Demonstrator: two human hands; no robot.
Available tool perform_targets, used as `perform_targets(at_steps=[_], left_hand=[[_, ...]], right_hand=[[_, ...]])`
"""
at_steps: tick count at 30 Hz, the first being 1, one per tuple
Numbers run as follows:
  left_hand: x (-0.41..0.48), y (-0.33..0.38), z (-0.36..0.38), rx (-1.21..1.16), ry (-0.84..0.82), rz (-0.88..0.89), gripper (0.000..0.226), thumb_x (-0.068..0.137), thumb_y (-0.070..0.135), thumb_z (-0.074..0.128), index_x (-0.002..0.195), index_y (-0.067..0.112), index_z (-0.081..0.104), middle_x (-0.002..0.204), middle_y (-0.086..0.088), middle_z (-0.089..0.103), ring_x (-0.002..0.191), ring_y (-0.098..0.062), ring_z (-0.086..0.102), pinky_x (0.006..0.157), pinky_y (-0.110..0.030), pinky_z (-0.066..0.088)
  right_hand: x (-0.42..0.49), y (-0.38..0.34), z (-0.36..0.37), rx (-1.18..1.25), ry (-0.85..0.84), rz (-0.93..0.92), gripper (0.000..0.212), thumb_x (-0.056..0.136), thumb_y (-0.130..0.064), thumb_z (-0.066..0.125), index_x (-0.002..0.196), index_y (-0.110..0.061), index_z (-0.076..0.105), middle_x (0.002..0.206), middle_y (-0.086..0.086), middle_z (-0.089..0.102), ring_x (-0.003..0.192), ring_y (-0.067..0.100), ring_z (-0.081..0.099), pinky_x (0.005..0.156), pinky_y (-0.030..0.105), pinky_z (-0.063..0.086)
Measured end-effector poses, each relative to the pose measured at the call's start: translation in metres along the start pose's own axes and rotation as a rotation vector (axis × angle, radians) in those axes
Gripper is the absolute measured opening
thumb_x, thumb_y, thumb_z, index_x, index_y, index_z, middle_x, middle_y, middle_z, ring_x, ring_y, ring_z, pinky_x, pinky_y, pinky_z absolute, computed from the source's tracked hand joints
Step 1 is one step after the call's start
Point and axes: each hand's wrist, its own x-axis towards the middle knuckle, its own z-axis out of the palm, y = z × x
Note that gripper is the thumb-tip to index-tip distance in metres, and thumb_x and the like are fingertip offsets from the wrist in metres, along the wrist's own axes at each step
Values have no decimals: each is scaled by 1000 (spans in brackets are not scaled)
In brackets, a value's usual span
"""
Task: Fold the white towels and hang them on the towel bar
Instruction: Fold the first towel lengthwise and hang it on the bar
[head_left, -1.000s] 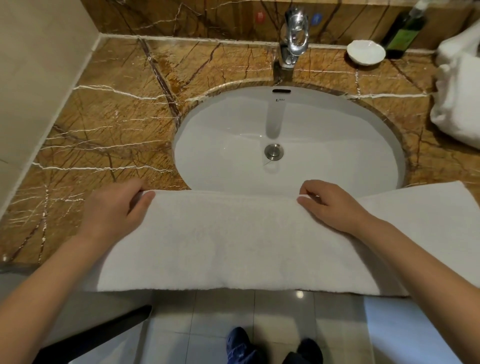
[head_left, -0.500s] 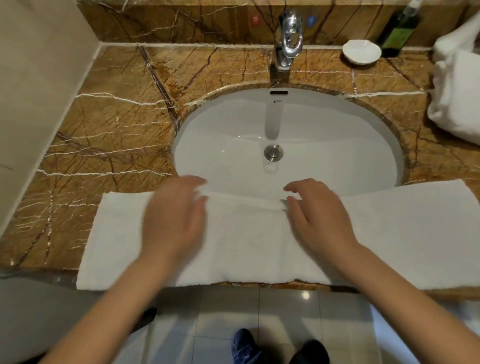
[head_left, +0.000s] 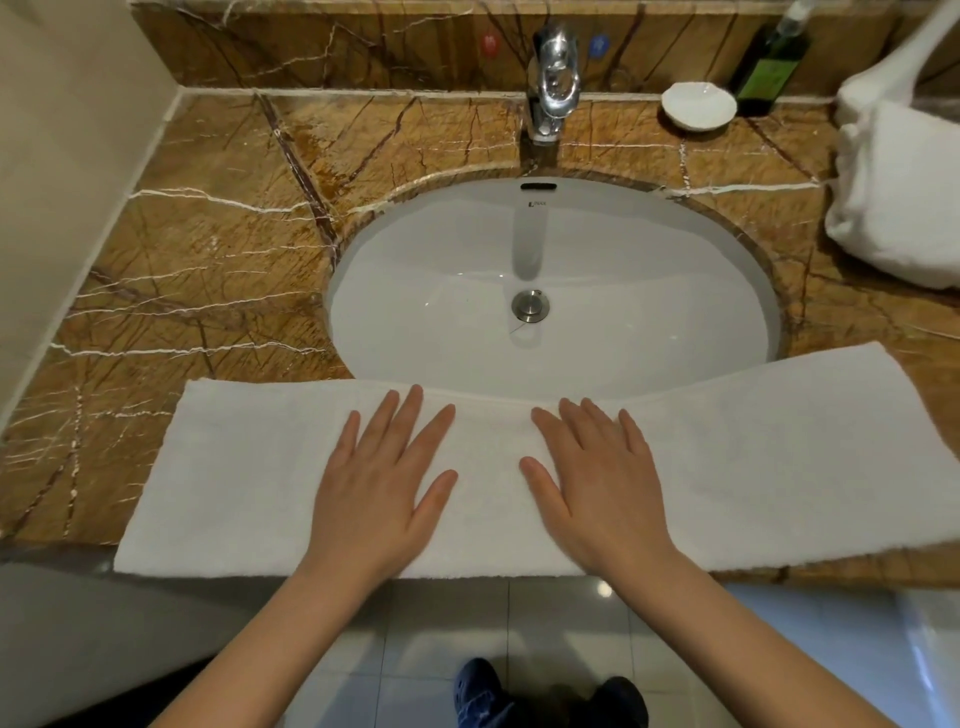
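Both hands flat, fingers spread: left hand (head_left: 379, 488), right hand (head_left: 597, 483) pressing towel (head_left: 753, 457). Risk: 12 o'clock edge overhangs sink (head_left: 426, 312), unsupported, could sag in; 6 o'clock edge may slide off counter (head_left: 208, 234).

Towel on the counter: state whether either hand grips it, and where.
Nothing is gripped. Left hand and right hand lie flat, fingers straight, on the middle of the towel.

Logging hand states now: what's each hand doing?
Left hand: open, flat on the white towel.
Right hand: open, flat on the towel.
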Motion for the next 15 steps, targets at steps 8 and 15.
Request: perform_targets(at_steps=[8, 15], left_hand=[[-6, -1, 0, 4, 9, 17, 60, 94, 54, 13, 151, 35, 15, 159, 3, 9, 147, -15, 3, 118, -36, -2], [-9, 9, 1, 4, 6, 33, 59, 95, 52, 16, 151, 33, 16, 159, 1, 12, 147, -17, 8, 118, -39, 2]], right_hand=[[-33, 76, -10, 24, 86, 237, 65, 93, -54, 10, 149, -26, 27, 157, 1, 24, 147, 18, 11, 119, 45, 1], [-59, 77, -3, 16, 82, 350, 64, 92, -59, 6, 152, -36, 5, 160, -4, 3, 148, 17, -4, 116, 52, -3]])
